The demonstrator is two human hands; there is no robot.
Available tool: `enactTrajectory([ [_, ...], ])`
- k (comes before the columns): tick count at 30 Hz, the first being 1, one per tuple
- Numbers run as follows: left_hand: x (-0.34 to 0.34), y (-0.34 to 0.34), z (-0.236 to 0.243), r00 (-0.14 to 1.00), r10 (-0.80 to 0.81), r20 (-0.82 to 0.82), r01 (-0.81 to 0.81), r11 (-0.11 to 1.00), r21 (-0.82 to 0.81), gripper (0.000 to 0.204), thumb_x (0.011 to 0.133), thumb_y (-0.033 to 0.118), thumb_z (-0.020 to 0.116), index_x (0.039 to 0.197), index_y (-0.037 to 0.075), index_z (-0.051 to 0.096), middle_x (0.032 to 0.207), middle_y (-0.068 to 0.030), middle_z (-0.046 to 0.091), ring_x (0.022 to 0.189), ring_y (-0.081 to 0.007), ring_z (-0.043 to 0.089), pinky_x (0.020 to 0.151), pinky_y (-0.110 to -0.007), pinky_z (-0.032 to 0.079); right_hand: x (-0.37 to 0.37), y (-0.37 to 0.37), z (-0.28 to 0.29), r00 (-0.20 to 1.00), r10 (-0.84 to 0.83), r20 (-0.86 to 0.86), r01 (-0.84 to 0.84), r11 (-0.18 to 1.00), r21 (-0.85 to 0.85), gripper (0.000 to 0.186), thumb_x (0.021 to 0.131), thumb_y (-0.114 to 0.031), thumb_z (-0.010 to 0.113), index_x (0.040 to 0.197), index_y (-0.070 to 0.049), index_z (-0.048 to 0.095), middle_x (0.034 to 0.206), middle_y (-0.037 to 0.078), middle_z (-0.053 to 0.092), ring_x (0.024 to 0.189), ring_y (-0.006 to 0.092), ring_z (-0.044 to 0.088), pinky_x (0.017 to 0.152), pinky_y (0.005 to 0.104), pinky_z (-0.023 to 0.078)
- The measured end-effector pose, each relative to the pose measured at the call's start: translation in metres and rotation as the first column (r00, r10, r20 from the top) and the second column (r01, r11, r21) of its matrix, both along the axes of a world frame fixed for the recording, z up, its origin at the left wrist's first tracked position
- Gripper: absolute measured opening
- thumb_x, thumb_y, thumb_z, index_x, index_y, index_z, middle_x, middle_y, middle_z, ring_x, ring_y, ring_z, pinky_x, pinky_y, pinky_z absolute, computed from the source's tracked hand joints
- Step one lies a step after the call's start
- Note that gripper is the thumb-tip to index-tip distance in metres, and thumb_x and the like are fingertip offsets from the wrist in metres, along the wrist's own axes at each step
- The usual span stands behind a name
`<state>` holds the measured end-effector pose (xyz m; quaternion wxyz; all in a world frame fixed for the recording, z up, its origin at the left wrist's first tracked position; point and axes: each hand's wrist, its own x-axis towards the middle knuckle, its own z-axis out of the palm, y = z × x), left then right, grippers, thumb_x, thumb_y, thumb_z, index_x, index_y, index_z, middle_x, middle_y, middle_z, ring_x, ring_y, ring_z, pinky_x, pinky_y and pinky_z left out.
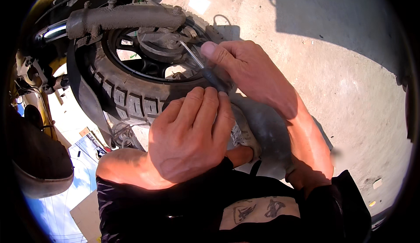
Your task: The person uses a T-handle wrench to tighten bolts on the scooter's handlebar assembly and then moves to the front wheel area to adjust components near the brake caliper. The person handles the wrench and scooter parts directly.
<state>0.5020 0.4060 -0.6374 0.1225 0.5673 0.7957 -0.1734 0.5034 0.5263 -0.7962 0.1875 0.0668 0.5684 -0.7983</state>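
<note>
A screwdriver (190, 53) with a bright shaft and dark handle points its tip at the hub (159, 45) of a motorcycle wheel, close to a dirty axle fitting. My left hand (189, 131) is closed, its fingers curled over the rear of the handle. Beside the handle, my right hand (256, 65) has its thumb stretched toward the shaft; its other fingers are hidden underneath. The wheel's chunky black tyre (127, 100) curves below the hub. Over the wheel lies a mud-caked fork leg (127, 20) with a chrome tube (53, 32) at its left end.
A black mudguard (83, 89) hugs the tyre's left side. My shoe (246, 140) and dark-clothed knee lie below my hands. Yellow frame parts (46, 0) and a dark rounded housing (43, 168) stand on the left. Sunlit concrete (341, 94) spreads to the right, with a white paper scrap (199, 4) beyond the wheel.
</note>
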Motion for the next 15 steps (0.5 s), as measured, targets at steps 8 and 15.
enactTrajectory([
  [8, 0.018, -0.009, 0.081, 0.944, 0.116, 0.310, -0.091, 0.991, -0.094, 0.037, 0.074, 0.022, 0.080, 0.100, -0.003, 0.072, 0.096, -0.0141, 0.069, 0.092, -0.0243, 0.069, 0.071, -0.031, 0.058, 0.020, -0.025, 0.045, 0.975, -0.081, -0.207, 0.160, 0.901, 0.403, 0.042, 0.100, -0.038, 0.066, 0.107, 0.004, 0.067, 0.093, 0.018, 0.068, 0.082, 0.0340, 0.068, 0.073, 0.0448, 0.053],
  [15, 0.024, -0.008, 0.085, 0.812, 0.442, 0.382, -0.344, 0.890, -0.298, 0.046, 0.074, 0.022, 0.085, 0.110, -0.002, 0.069, 0.089, -0.0088, 0.067, 0.083, -0.0225, 0.067, 0.068, -0.033, 0.057, -0.011, -0.047, -0.037, 0.980, -0.195, -0.044, 0.200, 0.945, 0.257, 0.035, 0.096, -0.030, 0.070, 0.105, 0.004, 0.069, 0.090, 0.020, 0.072, 0.083, 0.0373, 0.070, 0.077, 0.0455, 0.054],
])
